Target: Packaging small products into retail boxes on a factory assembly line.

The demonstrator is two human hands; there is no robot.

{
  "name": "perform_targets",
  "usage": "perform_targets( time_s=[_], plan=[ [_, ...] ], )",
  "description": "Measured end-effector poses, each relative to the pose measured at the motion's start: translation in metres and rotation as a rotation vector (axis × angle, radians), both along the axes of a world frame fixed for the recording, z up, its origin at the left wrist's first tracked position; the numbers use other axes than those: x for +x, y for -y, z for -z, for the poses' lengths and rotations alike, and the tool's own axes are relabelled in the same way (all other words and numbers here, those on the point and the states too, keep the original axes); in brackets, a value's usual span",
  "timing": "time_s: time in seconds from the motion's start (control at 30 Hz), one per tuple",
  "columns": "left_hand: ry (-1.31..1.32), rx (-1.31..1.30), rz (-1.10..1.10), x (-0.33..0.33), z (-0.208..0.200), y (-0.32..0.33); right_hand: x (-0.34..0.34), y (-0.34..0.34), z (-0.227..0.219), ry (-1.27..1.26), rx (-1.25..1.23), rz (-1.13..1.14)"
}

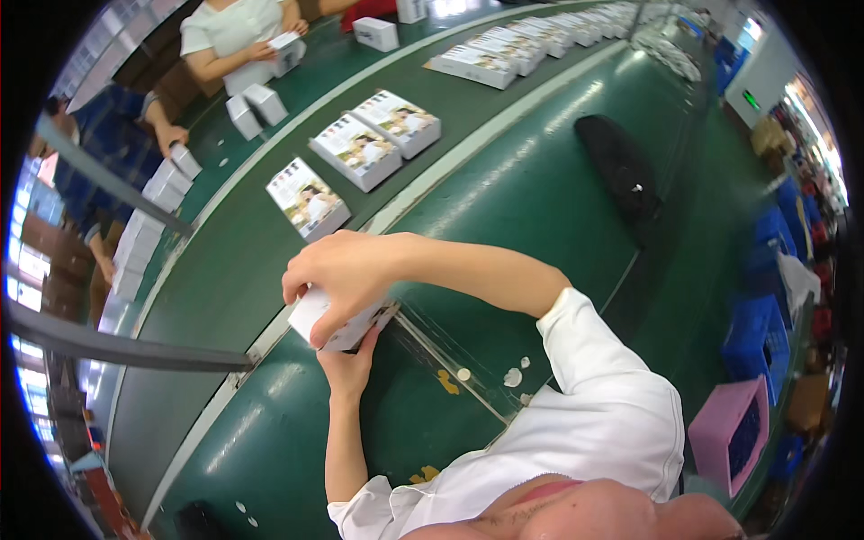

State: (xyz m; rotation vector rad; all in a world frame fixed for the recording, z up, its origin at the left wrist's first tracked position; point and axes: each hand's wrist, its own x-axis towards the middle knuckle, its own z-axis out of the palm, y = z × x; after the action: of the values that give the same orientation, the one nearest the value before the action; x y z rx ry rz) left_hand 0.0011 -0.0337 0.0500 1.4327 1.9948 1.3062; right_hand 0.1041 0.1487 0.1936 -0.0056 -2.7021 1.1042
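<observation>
A small white carton (pixel 310 310) is held between my two hands over the near edge of the conveyor. My right hand (pixel 346 274) reaches across it from above, fingers curled over the far side and thumb on the near face. From below, my left hand (pixel 349 360) grips its lower side, fingers partly hidden under it. Just beyond my hands, a white box with a printed picture (pixel 310 200) lies flat on the dark green belt (pixel 216 279). Two more such boxes, one being the printed box (pixel 357 151), rest side by side farther on.
A row of printed boxes (pixel 486 65) continues up the belt. A black bag (pixel 616 166) lies on the green table (pixel 486 225). Across the belt, one person (pixel 234 40) handles a white box; another person's hand (pixel 171 135) touches lined-up white boxes. A metal bar (pixel 135 349) crosses at left.
</observation>
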Motion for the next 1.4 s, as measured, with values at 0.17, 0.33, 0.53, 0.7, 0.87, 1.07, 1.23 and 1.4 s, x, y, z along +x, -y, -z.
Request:
perform_targets(
  time_s=[0.17, 0.33, 0.53, 0.7, 0.87, 1.07, 1.23, 1.4],
  plan=[
    [-0.377, 0.15, -0.257, -0.027, -0.052, 0.064, -0.004, -0.022, 0.035, -0.551, -0.198, 0.123],
    [-0.732, -0.071, -0.768, -0.091, -0.053, 0.168, -0.046, -0.054, 0.096, -0.516, -0.162, 0.495],
    [-0.936, -0.645, -1.058, -0.223, 0.01, 0.242, -0.093, -0.049, 0.173, -0.382, 0.152, 0.636],
    [-0.937, -0.735, -1.049, -0.243, 0.0, 0.23, -0.072, -0.062, 0.152, -0.432, 0.075, 0.65],
    [-1.206, -0.146, -0.984, -0.18, -0.009, 0.146, -0.048, -0.082, 0.126, -0.604, -0.052, 0.724],
    [-0.78, 0.236, -0.335, -0.103, -0.038, -0.03, -0.033, -0.082, 0.096, -0.801, -0.274, 0.807],
    [-0.421, -0.315, -0.516, -0.148, -0.011, -0.164, -0.011, -0.092, 0.077, -0.933, -0.377, 0.851],
    [-0.25, -0.59, -0.536, -0.179, 0.017, -0.212, 0.0, -0.107, 0.077, -0.958, -0.368, 0.912]
  ],
)
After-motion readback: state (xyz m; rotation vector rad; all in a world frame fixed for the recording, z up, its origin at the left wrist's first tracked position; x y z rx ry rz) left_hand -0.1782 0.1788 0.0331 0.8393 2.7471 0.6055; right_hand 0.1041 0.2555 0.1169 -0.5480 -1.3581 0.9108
